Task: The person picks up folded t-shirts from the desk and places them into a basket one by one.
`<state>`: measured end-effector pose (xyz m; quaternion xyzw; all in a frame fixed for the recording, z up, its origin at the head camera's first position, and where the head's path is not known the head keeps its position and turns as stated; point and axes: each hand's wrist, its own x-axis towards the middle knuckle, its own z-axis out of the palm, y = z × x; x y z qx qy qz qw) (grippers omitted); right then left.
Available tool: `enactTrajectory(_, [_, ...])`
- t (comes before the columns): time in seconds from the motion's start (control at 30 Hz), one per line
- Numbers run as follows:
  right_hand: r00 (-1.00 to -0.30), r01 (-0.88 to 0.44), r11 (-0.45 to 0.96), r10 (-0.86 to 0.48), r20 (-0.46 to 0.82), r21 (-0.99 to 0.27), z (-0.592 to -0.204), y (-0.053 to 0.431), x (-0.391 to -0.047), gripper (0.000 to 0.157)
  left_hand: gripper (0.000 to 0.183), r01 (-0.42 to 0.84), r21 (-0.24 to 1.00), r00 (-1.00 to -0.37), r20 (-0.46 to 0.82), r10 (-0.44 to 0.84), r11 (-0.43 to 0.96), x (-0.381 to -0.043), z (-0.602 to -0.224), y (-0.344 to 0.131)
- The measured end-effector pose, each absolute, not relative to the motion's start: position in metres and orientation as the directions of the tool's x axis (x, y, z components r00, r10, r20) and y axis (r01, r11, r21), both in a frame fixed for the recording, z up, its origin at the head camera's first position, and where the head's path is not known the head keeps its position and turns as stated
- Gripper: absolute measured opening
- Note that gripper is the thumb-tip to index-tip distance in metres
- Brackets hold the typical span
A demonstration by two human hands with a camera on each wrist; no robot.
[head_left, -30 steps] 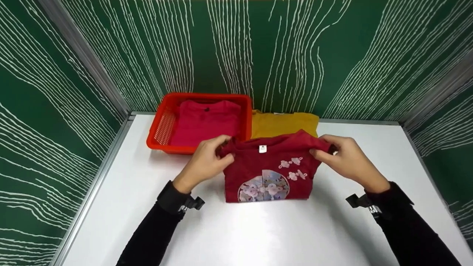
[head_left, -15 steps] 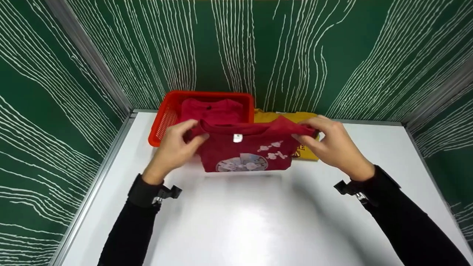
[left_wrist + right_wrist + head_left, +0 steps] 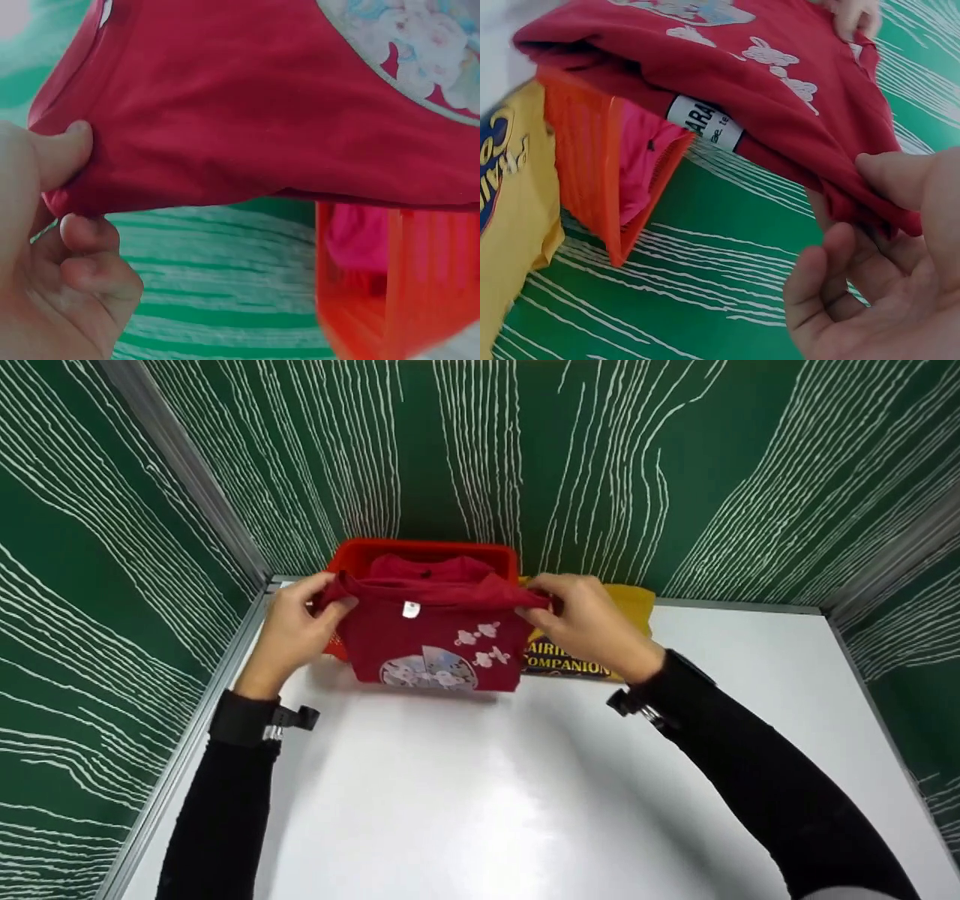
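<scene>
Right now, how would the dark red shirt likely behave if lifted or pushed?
The dark red shirt is probably floppy: soft creases run through its cloth. It is likely light, since the left hand and right hand each pinch only an upper corner. Its folded layers might shift apart, as one edge gapes in the right wrist view.

- Head: high, facing forward and down, wide over table.
- Left wrist: close on left hand.
- Right wrist: close on right hand.
- Both wrist views share red shirt, basket.
</scene>
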<state>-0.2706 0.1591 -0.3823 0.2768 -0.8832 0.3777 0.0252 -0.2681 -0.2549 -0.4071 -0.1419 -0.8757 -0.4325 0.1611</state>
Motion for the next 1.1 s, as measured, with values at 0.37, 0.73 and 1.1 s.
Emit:
enactTrajectory(0.37, [-0.864,-0.441,0.584,-0.481,0.147,-0.681,-0.382,0.115,-0.329,0.022,0.021,0.233,0.695,-0.963,0.262,0.062,0.68,-0.319,-0.384,-0.288])
enactTrajectory(0.73, [-0.882,-0.426,0.649,-0.453,0.13,-0.63,-0.413,0.102,-0.38,0.025,0.02,0.182,0.618,-0.973,0.224,0.051,0.765,-0.365,-0.397,-0.282])
enactTrajectory(1.1, [-0.905,-0.416,0.761,-0.4,0.144,-0.499,-0.429,0.088,-0.401,0.024,0.029,0.082,0.59,-0.996,0.067,0.052,0.803,-0.394,-0.419,-0.274])
